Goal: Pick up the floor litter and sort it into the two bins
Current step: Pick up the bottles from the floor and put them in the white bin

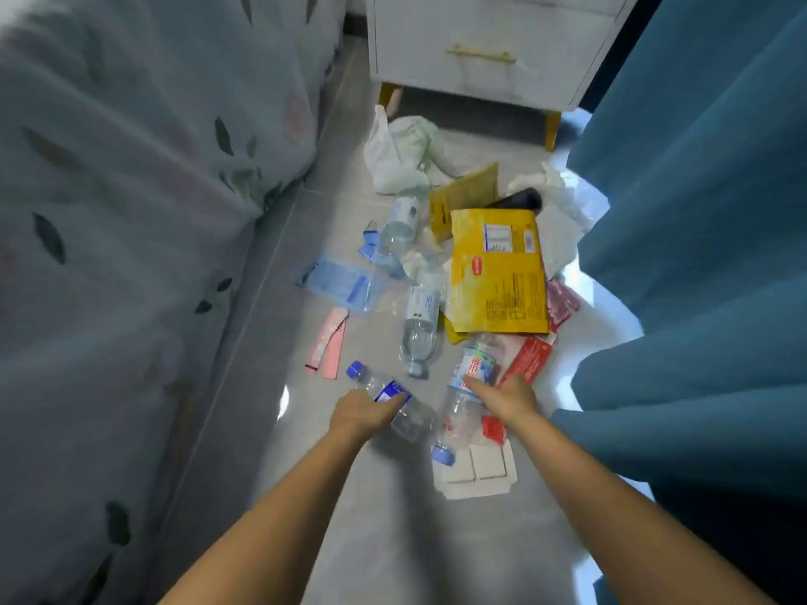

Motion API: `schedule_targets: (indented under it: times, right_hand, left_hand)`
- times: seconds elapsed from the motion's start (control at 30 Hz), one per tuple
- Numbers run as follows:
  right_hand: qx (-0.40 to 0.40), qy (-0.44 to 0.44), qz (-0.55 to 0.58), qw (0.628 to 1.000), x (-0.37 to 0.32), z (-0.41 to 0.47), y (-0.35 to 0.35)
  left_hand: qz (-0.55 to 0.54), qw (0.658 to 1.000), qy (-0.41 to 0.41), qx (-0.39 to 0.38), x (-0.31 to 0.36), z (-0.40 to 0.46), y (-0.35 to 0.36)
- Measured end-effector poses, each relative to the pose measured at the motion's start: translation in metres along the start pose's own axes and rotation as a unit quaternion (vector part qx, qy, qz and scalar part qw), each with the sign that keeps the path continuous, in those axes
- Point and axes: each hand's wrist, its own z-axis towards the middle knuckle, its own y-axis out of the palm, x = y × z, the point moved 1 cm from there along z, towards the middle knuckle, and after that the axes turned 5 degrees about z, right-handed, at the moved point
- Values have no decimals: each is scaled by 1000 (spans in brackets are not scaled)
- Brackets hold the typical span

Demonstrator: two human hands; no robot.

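Observation:
Litter is strewn over the grey floor. My left hand (364,414) is closed around a clear plastic bottle with a blue cap and blue label (393,401). My right hand (502,397) grips a second clear bottle with a blue-and-red label (463,403), cap toward me. A third bottle (420,329) lies just beyond, and another bottle (399,224) farther back. A large yellow packet (498,277), a brown envelope (463,198), a red wrapper (530,358), a pink strip (329,342), a blue plastic pouch (345,283) and a white tray (478,471) lie around them. No bin is in view.
A bed with a leaf-patterned cover (131,211) fills the left side. A blue curtain (707,255) hangs on the right. A white nightstand with gold legs (480,50) stands at the back, a white plastic bag (401,155) before it.

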Motion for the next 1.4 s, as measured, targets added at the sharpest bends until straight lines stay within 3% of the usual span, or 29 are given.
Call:
schedule_targets:
  times: [0.1, 0.23, 0.4, 0.57, 0.87, 1.13, 1.4]
  right_hand:
    - [8, -6, 47, 999, 15, 30, 26]
    - [24, -12, 55, 998, 18, 55, 45]
    - [12, -26, 42, 999, 15, 51, 45]
    - [-22, -136, 20, 990, 2, 33, 35]
    - [-90, -243, 69, 963, -68, -5, 62]
    - [-260, -366, 59, 892, -163, -98, 137]
    - [-430, -464, 11, 774, -170, -262, 208]
  left_hand:
    - [-121, 992, -36, -6, -5, 37, 25]
    - [-239, 967, -67, 59, -7, 65, 45]
    - [-224, 971, -39, 75, -13, 68, 52]
    - [-221, 973, -13, 70, -29, 68, 34]
    - [-200, 964, 58, 166, -50, 26, -77]
    - [-251, 924, 77, 278, -132, -100, -169]
    - [-273, 880, -26, 388, -254, -280, -169]
